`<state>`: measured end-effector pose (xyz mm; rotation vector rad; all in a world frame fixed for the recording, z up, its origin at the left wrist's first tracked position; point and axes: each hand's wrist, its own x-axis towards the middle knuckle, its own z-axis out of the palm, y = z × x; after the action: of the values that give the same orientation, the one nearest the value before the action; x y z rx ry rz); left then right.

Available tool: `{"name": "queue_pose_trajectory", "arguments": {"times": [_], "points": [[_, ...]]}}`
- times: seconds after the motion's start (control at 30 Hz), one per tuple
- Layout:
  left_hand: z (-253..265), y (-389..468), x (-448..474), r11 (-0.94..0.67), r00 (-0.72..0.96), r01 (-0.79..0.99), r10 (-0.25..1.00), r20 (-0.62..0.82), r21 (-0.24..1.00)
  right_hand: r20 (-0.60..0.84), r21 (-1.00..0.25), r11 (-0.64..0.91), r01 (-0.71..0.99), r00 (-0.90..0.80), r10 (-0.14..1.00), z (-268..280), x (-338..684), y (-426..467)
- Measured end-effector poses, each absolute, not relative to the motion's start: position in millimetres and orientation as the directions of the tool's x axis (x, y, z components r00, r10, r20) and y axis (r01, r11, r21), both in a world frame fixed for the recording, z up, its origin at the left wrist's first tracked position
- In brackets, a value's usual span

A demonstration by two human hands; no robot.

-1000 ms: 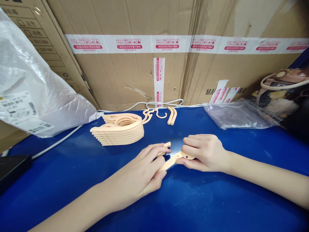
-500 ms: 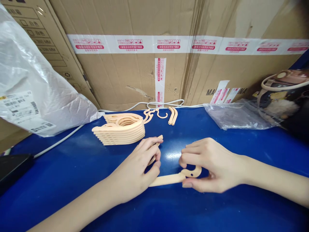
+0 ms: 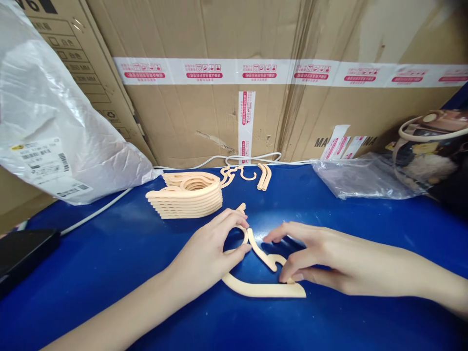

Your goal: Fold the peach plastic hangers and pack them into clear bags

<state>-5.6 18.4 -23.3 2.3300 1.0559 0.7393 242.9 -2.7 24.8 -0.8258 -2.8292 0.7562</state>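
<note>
Cream plastic folding-hanger parts lie on the blue table in front of me. My left hand [image 3: 210, 241] is closed around a hanger section with a ring-shaped curve [image 3: 245, 236]; the palm hides much of it. From under that hand a long hanger arm [image 3: 263, 290] reaches right, bending upward at its left end. Between my hands lies a notched, curved hanger arm [image 3: 260, 251], its upper end close to my left fingertips. The thumb and a finger of my right hand [image 3: 318, 253] pinch its lower right end, while the index finger is stretched out.
Behind my left hand stands a stack of folded hangers [image 3: 186, 204]. Loose hooks [image 3: 248, 175] and short curved pieces [image 3: 263, 176] lie near the cardboard box [image 3: 197, 117]. A white parcel bag [image 3: 73, 126], a black object [image 3: 29, 258] and a clear plastic bag [image 3: 361, 175] flank the table.
The hanger parts between my hands have swung around: the notched arm now angles up toward my left fingertips and the long arm lies lower. My right index finger has extended.
</note>
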Motion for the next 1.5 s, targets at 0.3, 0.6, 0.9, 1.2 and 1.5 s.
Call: {"name": "queue_pose_trajectory", "arguments": {"times": [0.3, 0.6, 0.9, 1.2, 1.5], "points": [[-21, 15, -4, -0.549, 0.530, 0.627, 0.820, 0.214, 0.553, 0.143, -0.353, 0.827, 0.437, -0.849, 0.509, 4, 226, -24], [-20, 16, -5, -0.592, 0.547, 0.649, 0.800, 0.247, 0.479, 0.145, -0.368, 0.850, 0.377, -0.879, 0.453, 2, 228, -22], [-13, 15, -7, -0.679, 0.697, 0.519, 0.688, 0.204, 0.518, 0.180, -0.245, 0.839, 0.486, -0.828, 0.532, -7, 245, 6], [-21, 19, -10, -0.718, 0.678, 0.526, 0.677, 0.286, 0.456, 0.349, -0.188, 0.692, 0.697, -0.611, 0.711, -14, 246, 10], [-18, 15, -9, -0.696, 0.672, 0.566, 0.700, 0.241, 0.441, 0.274, -0.257, 0.736, 0.626, -0.683, 0.677, -4, 243, 5]]}}
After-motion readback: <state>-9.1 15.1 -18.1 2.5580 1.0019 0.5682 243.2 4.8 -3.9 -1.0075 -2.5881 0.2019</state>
